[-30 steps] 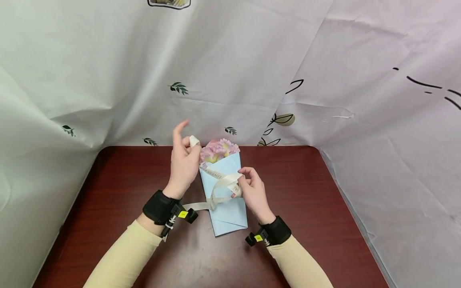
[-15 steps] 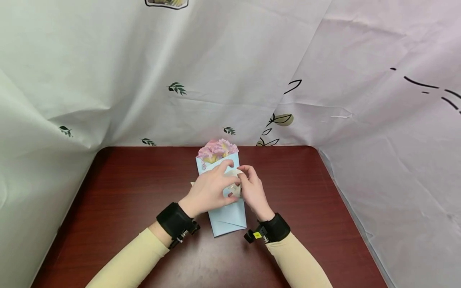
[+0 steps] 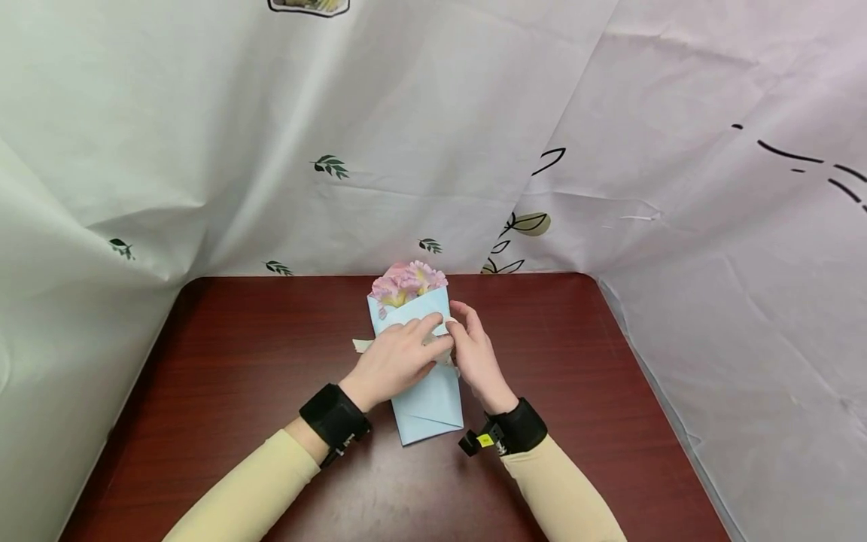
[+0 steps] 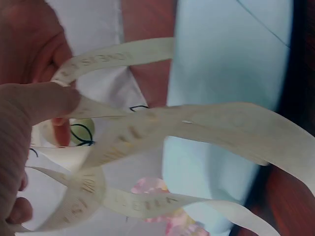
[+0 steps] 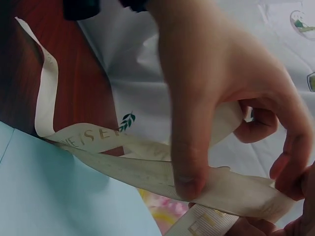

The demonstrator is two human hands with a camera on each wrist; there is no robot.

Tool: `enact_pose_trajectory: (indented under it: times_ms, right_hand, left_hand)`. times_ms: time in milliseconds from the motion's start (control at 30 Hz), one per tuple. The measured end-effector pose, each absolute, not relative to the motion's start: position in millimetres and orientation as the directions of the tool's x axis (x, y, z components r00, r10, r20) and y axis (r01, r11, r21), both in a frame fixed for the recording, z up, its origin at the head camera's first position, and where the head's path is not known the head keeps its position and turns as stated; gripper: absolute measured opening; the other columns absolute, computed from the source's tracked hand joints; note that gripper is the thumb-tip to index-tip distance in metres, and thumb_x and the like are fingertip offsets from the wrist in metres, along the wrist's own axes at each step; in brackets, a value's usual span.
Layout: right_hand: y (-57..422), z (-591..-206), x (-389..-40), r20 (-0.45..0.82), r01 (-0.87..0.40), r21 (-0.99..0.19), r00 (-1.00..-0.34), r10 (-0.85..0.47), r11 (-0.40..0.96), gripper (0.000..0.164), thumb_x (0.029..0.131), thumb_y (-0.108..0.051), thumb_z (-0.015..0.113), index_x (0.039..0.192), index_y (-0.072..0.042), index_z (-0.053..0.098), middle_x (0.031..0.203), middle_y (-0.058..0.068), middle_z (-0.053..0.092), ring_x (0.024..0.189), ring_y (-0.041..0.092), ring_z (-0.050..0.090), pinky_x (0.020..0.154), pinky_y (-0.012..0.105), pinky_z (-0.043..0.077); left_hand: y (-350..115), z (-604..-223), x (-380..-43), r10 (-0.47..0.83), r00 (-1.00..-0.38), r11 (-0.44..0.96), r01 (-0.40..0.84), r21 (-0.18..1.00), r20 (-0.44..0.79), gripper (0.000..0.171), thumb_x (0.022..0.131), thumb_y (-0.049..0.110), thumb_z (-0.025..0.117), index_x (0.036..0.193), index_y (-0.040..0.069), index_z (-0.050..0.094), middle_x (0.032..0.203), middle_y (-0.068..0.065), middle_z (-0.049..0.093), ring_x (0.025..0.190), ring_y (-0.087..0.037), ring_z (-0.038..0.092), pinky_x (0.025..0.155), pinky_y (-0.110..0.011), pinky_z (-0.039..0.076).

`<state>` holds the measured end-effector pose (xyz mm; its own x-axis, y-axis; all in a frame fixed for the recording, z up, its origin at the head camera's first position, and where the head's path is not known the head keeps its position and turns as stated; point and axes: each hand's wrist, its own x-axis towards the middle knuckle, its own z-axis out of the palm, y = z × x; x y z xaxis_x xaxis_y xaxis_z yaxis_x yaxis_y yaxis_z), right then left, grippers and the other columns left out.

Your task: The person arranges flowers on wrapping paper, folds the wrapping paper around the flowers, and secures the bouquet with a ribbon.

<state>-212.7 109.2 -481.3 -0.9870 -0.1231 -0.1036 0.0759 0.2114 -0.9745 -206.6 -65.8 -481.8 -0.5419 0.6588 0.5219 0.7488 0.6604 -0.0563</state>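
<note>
A flat, light-blue folded paper wrap (image 3: 430, 406) lies on the dark-red wood-grain table (image 3: 576, 346), its far end near the table's back edge. From that far end of the wrap shows a cluster of pink artificial flowers with yellow centres (image 3: 406, 284). Across the middle of the wrap runs a cream fabric ribbon with gold lettering (image 5: 231, 194), looped and overlapping itself; one loose end juts out past the wrap's left side.

The person's left hand (image 3: 396, 357) lies over the wrap's middle, its fingers bent and its thumb against the ribbon — whether it grips the ribbon cannot be told. The right hand (image 3: 477, 361) is at the wrap's right edge, pinching a part of the ribbon between thumb and fingers. The two hands' fingertips meet closely above the wrap.

Nearer the person than the hands, one to each side of the wrap, are black strapped wristbands (image 3: 335, 414) and pale-yellow long sleeves (image 3: 247, 485). Beyond the wrap hangs a creased, off-white cloth backdrop (image 3: 433, 113) — printed with small green leaf sprigs.
</note>
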Motion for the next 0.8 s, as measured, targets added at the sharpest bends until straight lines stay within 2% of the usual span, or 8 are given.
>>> enact_pose_trajectory:
  times_ms: [133, 233, 467, 567, 633, 700, 767, 800]
  right_hand:
    - [110.2, -480.1, -213.5, -0.131, 0.105, -0.976, -0.983, -0.131, 0.189, 0.052, 0.103, -0.042, 0.044, 0.151, -0.034, 0.027, 0.085, 0.006, 0.062, 0.064, 0.017, 0.047, 0.057, 0.026, 0.037]
    - [111.4, -480.3, -213.7, -0.143, 0.116, -0.977, -0.978, -0.148, 0.181, 0.055, 0.103, -0.04, 0.045, 0.153, -0.036, 0.023, 0.087, 0.008, 0.061, 0.064, 0.019, 0.045, 0.058, 0.025, 0.036]
    - [114.9, -481.9, -212.2, -0.156, 0.128, -0.974, -0.977, -0.145, 0.188, 0.056, 0.101, -0.039, 0.051, 0.15, -0.045, 0.025, 0.119, 0.006, 0.066, 0.088, 0.018, 0.07, 0.072, 0.03, 0.05]
    - [114.3, -481.5, -210.6, -0.14, 0.104, -0.969, -0.979, -0.151, 0.224, 0.058, 0.1, -0.039, 0.052, 0.15, -0.044, 0.025, 0.096, 0.005, 0.064, 0.074, 0.013, 0.064, 0.065, 0.027, 0.046]
    - [114.1, -481.3, -209.0, -0.119, 0.077, -0.965, -0.98, -0.159, 0.25, 0.059, 0.1, -0.039, 0.052, 0.151, -0.043, 0.024, 0.096, 0.004, 0.066, 0.068, 0.015, 0.056, 0.061, 0.026, 0.04]
    - [114.3, -476.9, -206.6, -0.118, 0.063, -0.961, -0.975, -0.189, 0.27, 0.061, 0.1, -0.039, 0.052, 0.153, -0.039, 0.021, 0.105, 0.006, 0.068, 0.072, 0.02, 0.055, 0.063, 0.027, 0.038]
    - [115.4, -477.2, -206.2, -0.113, 0.05, -0.958, -0.971, -0.212, 0.282, 0.063, 0.101, -0.04, 0.052, 0.155, -0.037, 0.02, 0.128, 0.003, 0.065, 0.091, 0.019, 0.063, 0.07, 0.027, 0.04]
    - [116.3, -477.6, -206.1, -0.108, 0.041, -0.957, -0.97, -0.219, 0.288, 0.064, 0.101, -0.04, 0.052, 0.155, -0.035, 0.02, 0.138, 0.003, 0.06, 0.09, 0.02, 0.063, 0.07, 0.027, 0.04]
  left_hand:
    - [-67.0, -486.2, -206.7, 0.688, -0.507, 0.644, 0.756, -0.116, 0.518, 0.036, 0.086, 0.017, 0.073, 0.12, 0.025, 0.063, 0.132, -0.006, 0.054, 0.085, -0.018, 0.061, 0.055, -0.029, 0.047]
    - [-67.5, -488.4, -207.1, 0.703, -0.499, 0.65, 0.741, -0.17, 0.507, 0.037, 0.086, 0.021, 0.075, 0.122, 0.022, 0.066, 0.133, -0.005, 0.054, 0.089, -0.018, 0.062, 0.058, -0.028, 0.05]
    - [-67.0, -495.5, -207.9, 0.689, -0.513, 0.679, 0.703, -0.209, 0.512, 0.031, 0.088, 0.023, 0.071, 0.117, 0.012, 0.07, 0.116, -0.005, 0.062, 0.085, -0.018, 0.062, 0.058, -0.027, 0.05]
    - [-65.5, -499.1, -208.3, 0.666, -0.534, 0.697, 0.695, -0.178, 0.52, 0.022, 0.088, 0.019, 0.07, 0.109, 0.011, 0.072, 0.103, -0.004, 0.066, 0.078, -0.017, 0.062, 0.058, -0.027, 0.05]
    - [-64.8, -501.4, -208.2, 0.647, -0.563, 0.712, 0.688, -0.142, 0.515, 0.019, 0.087, 0.017, 0.071, 0.105, 0.012, 0.074, 0.095, -0.003, 0.068, 0.074, -0.017, 0.061, 0.056, -0.027, 0.05]
    - [-64.8, -503.7, -208.4, 0.624, -0.6, 0.728, 0.68, -0.093, 0.5, 0.016, 0.086, 0.016, 0.072, 0.101, 0.014, 0.075, 0.088, 0.0, 0.068, 0.07, -0.015, 0.059, 0.055, -0.027, 0.048]
    - [-65.9, -506.5, -208.7, 0.598, -0.645, 0.743, 0.668, -0.029, 0.476, 0.015, 0.083, 0.016, 0.072, 0.098, 0.017, 0.076, 0.084, 0.004, 0.068, 0.07, -0.014, 0.058, 0.055, -0.026, 0.047]
    - [-66.2, -507.1, -208.9, 0.582, -0.668, 0.75, 0.661, 0.011, 0.464, 0.014, 0.083, 0.017, 0.072, 0.096, 0.019, 0.076, 0.083, 0.006, 0.068, 0.071, -0.012, 0.058, 0.056, -0.025, 0.047]
